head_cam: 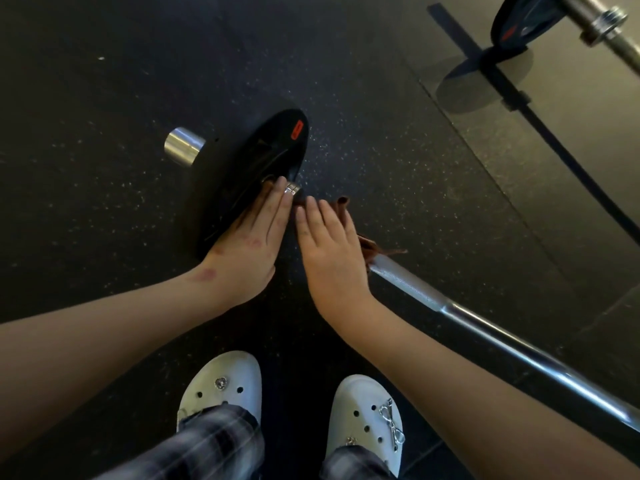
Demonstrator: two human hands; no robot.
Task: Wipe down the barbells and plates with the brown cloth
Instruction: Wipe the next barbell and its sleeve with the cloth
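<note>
A barbell [485, 327] lies on the dark rubber floor, its steel shaft running from lower right up to a black plate [263, 157] with a red label; the sleeve end [183, 147] sticks out beyond the plate. My left hand [252, 237] lies flat with straight fingers against the plate's inner face, a ring on one finger. My right hand [329, 244] rests with straight fingers on the brown cloth [372, 247], which is draped over the shaft beside the plate. Most of the cloth is hidden under the hand.
A second barbell [602, 26] with a black plate [519, 26] lies at the top right, on a smoother grey floor section. A dark strip [540, 123] runs across that section. My white clogs [225, 382] stand just below the hands.
</note>
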